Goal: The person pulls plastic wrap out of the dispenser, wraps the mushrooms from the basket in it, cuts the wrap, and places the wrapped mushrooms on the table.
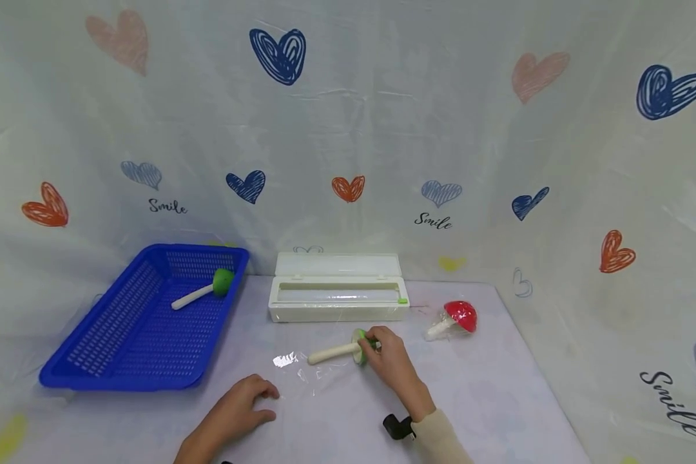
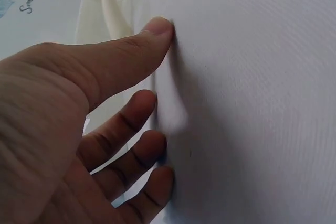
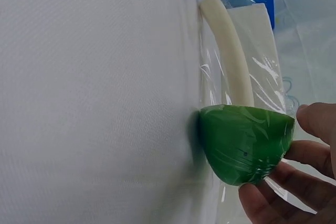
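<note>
A toy mushroom with a green cap [image 3: 247, 142] and a long cream stem [image 1: 332, 353] lies on its side in the middle of the table. Clear plastic film [image 1: 285, 361] spreads under and around it, with glossy creases over the cap in the right wrist view. My right hand [image 1: 391, 364] holds the cap between thumb and fingers. To the left of the film, my left hand [image 1: 238, 409] rests with loosely bent fingers and nothing in them. Its thumb and fingertips [image 2: 157, 27] are right at the white tabletop, thumb apart from the fingers.
A white cling film box [image 1: 339, 309], lid raised, stands at the back, its roll showing. At right lies a red-capped mushroom [image 1: 461, 316] wrapped in clear film. A blue basket [image 1: 122, 385] at left holds another green-capped mushroom [image 1: 223, 282]. Heart-printed sheeting [image 1: 348, 129] hangs behind.
</note>
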`<state>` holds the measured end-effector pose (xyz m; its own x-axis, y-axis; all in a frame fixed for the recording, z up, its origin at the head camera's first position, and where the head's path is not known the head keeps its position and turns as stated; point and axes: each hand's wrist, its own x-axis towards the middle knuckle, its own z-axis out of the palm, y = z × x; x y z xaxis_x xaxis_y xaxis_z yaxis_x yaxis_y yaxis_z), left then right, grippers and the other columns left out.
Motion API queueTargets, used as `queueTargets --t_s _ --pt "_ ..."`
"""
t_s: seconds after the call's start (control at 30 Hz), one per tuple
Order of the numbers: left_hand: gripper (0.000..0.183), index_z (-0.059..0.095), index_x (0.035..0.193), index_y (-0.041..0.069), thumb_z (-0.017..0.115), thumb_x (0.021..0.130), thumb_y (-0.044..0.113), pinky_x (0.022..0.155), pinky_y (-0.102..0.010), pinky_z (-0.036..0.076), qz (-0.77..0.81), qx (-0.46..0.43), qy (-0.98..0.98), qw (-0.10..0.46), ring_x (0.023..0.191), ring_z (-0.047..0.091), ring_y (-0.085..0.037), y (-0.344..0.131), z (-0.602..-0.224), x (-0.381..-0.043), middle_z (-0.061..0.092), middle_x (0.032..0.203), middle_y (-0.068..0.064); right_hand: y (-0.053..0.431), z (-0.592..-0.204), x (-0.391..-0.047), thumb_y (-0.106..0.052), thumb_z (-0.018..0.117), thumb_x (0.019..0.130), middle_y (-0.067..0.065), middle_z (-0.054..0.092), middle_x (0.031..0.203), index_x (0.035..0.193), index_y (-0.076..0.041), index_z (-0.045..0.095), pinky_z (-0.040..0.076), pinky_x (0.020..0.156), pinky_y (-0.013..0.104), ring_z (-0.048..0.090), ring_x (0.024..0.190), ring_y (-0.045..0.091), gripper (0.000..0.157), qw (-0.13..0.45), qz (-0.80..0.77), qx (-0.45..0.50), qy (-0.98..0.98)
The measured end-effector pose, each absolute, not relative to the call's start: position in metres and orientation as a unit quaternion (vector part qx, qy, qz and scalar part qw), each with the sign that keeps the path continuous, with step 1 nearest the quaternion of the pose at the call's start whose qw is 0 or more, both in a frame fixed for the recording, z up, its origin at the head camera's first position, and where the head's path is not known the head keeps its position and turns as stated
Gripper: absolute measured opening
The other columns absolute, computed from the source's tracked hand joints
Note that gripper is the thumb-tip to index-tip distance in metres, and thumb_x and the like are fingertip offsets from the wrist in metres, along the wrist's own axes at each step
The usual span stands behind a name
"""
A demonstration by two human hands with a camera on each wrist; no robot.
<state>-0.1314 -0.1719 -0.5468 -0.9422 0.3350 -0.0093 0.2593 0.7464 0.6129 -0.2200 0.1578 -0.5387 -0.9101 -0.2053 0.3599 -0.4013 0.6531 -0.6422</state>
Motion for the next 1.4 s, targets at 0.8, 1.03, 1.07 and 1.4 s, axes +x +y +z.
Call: queueTargets --t_s 0.8,1.03,1.07,1.4 --pt "0.019 0.062 0.083 0.021 0.073 0.093 0.009 0.067 -0.029 0.047 0.232 0.071 0.970 0.023 0.074 0.049 -0.004 -0.139 -0.542 -0.145 0.052 0.079 0.011 0.154 -0.537 -0.221 -0.014 0.075 0.094 0.009 0.070 0.103 0.099 -0.004 0.073 0.055 0.069 0.022 0.064 0.087 0.014 0.011 0.116 0.382 0.151 -0.904" --pt "0.013 0.057 0.093 0.017 0.064 0.101 0.009 0.061 -0.027 0.042 0.278 0.043 0.959 0.019 0.068 0.048 -0.009 -0.138 -0.523 -0.158 0.052 0.076 0.006 0.154 -0.537 -0.223 -0.013 0.076 0.093 0.009 0.070 0.103 0.098 -0.005 0.072 0.056 0.070 0.024 0.064 0.089 0.015 0.010 0.126 0.372 0.158 -0.906" --pt "0.012 0.057 0.094 0.017 0.063 0.101 0.009 0.059 -0.026 0.041 0.285 0.043 0.957 0.013 0.066 0.047 -0.009 -0.137 -0.520 -0.160 0.051 0.074 0.007 0.154 -0.536 -0.223 -0.013 0.076 0.093 0.009 0.070 0.103 0.098 -0.005 0.072 0.056 0.070 0.025 0.064 0.089 0.016 0.010 0.126 0.371 0.158 -0.906" --pt "0.009 0.055 0.098 0.012 0.054 0.106 0.007 0.055 -0.024 0.039 0.385 0.049 0.919 -0.066 0.061 0.048 -0.009 -0.114 -0.506 -0.187 0.065 0.079 0.004 0.151 -0.537 -0.224 -0.012 0.076 0.092 0.009 0.070 0.102 0.097 -0.005 0.072 0.057 0.072 0.028 0.065 0.091 0.017 0.010 0.124 0.364 0.173 -0.907"
